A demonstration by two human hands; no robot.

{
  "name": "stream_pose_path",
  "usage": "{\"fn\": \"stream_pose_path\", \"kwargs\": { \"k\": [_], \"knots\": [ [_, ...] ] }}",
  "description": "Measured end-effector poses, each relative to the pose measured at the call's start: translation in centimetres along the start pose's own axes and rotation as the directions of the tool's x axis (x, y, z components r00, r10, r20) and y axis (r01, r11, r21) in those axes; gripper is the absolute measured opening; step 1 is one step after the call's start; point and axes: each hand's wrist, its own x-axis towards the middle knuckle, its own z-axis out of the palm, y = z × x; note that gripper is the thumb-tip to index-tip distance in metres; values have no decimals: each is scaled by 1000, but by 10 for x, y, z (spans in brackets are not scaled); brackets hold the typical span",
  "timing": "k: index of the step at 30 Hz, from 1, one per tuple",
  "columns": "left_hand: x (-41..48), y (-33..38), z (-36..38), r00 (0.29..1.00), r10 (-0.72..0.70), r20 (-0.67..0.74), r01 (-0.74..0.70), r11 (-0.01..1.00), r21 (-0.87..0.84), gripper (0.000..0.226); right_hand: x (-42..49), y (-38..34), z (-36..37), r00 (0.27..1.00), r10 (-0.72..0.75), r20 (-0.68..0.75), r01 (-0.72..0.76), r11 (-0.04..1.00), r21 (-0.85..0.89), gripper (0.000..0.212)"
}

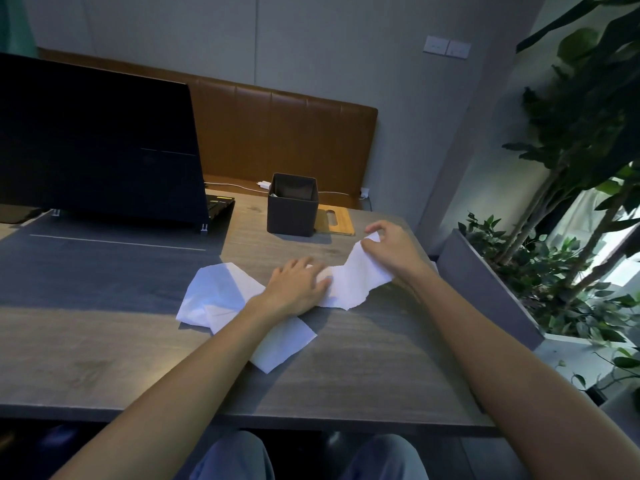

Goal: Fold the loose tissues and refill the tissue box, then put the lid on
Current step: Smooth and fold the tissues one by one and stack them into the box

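Note:
Several loose white tissues lie on the wooden table point(104, 358). My left hand point(298, 285) presses flat on one tissue point(349, 282), fingers spread. My right hand point(389, 247) pinches that tissue's far right corner and lifts it off the table. More tissues point(218, 296) lie crumpled to the left, and one point(284, 344) pokes out under my left forearm. The dark square tissue box point(292, 204) stands open behind the hands. Its wooden lid point(337, 220) with a slot lies flat just right of the box.
A big dark monitor point(97, 143) and a keyboard point(220, 204) stand at the back left on a grey desk mat point(86, 265). A white charger cable point(242, 185) runs behind the box. Potted plants point(571, 202) fill the right side beyond the table's edge.

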Motion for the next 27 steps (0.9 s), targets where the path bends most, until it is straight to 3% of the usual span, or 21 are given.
{"fn": "stream_pose_path", "kwargs": {
  "k": [5,8,13,18,23,27],
  "knots": [
    [-8,-48,-21,977,-85,-194,69,994,-90,36,6,-37,30,998,5,58,-3,1000,-23,31],
    [-14,-63,-20,968,-151,-200,130,985,-114,28,4,-54,56,988,20,155,-19,1000,-9,32],
    [-22,-73,-9,971,-105,-216,87,992,-90,27,0,-62,90,952,59,299,-62,998,0,27],
    [-22,-74,-7,965,-98,-242,71,990,-119,29,0,-50,88,965,76,252,-85,996,23,25],
    [-26,-57,-7,971,35,-237,-57,995,-85,42,-9,-14,79,991,-86,104,108,968,-226,21],
    [-30,-39,-2,978,193,-82,-182,975,127,50,-33,8,89,915,-369,165,403,865,-300,33]
  ]
}}
